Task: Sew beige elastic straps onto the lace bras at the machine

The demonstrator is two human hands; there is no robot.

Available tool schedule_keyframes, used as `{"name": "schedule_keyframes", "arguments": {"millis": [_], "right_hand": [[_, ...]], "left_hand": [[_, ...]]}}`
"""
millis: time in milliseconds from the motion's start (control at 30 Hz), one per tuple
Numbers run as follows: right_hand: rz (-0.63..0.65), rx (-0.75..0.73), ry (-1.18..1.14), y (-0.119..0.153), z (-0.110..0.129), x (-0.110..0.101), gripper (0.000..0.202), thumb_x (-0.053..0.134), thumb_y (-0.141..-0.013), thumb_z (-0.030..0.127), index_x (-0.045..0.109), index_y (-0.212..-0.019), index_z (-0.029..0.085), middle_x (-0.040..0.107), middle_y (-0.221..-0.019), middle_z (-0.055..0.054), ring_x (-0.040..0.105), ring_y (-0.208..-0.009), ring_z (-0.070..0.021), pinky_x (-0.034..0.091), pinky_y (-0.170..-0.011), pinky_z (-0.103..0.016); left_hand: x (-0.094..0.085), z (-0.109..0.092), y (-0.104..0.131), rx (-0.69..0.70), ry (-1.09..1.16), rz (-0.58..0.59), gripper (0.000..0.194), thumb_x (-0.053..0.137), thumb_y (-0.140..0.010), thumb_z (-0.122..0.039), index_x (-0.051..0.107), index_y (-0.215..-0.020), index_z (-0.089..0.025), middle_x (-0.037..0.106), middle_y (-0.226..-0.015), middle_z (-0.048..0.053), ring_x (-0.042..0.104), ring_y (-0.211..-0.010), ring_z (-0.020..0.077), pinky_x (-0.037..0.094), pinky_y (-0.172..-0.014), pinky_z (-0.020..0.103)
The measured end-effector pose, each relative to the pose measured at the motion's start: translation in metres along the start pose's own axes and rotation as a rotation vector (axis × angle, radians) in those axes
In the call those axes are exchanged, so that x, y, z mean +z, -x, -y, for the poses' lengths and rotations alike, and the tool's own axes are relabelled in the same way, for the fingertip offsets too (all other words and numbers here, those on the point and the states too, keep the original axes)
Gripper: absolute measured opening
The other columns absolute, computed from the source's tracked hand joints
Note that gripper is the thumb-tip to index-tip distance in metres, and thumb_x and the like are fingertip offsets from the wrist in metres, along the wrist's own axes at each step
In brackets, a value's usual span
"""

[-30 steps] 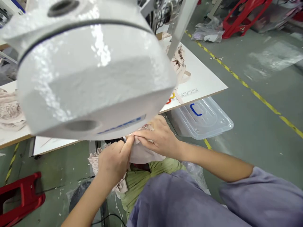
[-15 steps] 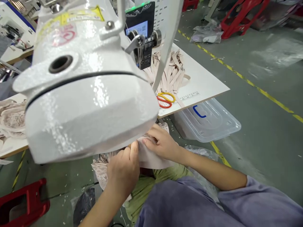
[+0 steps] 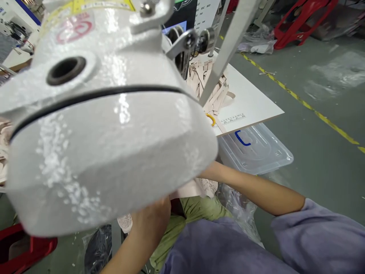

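The white head of a sewing machine (image 3: 114,152) fills the left and middle of the view and covers most of what lies under it. My left hand (image 3: 156,215) shows only its back and wrist below the machine head; its fingers are hidden. Of my right hand (image 3: 209,171) just the wrist end appears, and its fingers are behind the machine head too. Pale pink fabric (image 3: 188,189) with a lace part (image 3: 209,185) hangs between the two hands, over my lap. More lace (image 3: 124,222) shows left of my left hand.
Pale fabric strips (image 3: 221,93) lie on the white table (image 3: 256,102), near a yellow scissor handle (image 3: 211,119). A lidded clear plastic box (image 3: 265,152) stands below the table edge. Red stools (image 3: 302,26) (image 3: 28,247) and plastic bags are on the floor.
The view has moved closer to the machine head, which now covers the fingers of both hands. Both hands, seen gripping the fabric before, are further under it. The red scissor handle is hidden.
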State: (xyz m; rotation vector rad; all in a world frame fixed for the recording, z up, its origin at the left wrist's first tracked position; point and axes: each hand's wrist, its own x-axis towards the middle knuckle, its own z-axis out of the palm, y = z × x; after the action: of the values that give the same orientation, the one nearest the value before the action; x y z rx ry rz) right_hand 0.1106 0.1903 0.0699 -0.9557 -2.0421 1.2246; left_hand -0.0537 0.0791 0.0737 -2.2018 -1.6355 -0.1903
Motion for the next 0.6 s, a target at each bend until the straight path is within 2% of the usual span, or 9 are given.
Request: {"name": "schedule_keyframes", "arguments": {"millis": [333,433,600], "right_hand": [[0.034,0.013,-0.004,0.001,0.003,-0.008,0.044,0.06,-0.081,0.014,0.07,-0.121,0.03,0.068,-0.126,-0.003,0.059,-0.123,-0.0289,0.06,-0.09,-0.037],[0.016,-0.004,0.002,0.003,-0.001,-0.008,0.044,0.061,-0.081,0.015,0.07,-0.122,0.03,0.067,-0.128,-0.003,0.059,-0.124,-0.0289,0.059,-0.093,-0.038],[0.003,-0.042,-0.068,0.004,-0.01,0.0,0.04,0.06,-0.081,0.02,0.07,-0.119,0.026,0.059,-0.14,-0.004,0.053,-0.131,-0.0275,0.056,-0.098,-0.039]], "left_hand": [[0.0,-0.002,0.001,-0.108,0.163,-0.002,0.031,0.049,-0.092,-0.021,0.063,-0.12,-0.02,0.055,-0.051,0.0,0.048,-0.042,0.0156,0.028,-0.043,0.028],[0.001,-0.002,0.003,-0.098,0.157,-0.013,0.034,0.05,-0.091,-0.021,0.063,-0.123,-0.02,0.056,-0.052,0.001,0.049,-0.044,0.016,0.028,-0.043,0.027],[0.004,0.004,0.01,-0.092,0.052,0.015,0.033,0.052,-0.088,-0.015,0.064,-0.119,-0.018,0.059,-0.054,0.002,0.047,-0.042,0.0167,0.023,-0.045,0.029]]}}
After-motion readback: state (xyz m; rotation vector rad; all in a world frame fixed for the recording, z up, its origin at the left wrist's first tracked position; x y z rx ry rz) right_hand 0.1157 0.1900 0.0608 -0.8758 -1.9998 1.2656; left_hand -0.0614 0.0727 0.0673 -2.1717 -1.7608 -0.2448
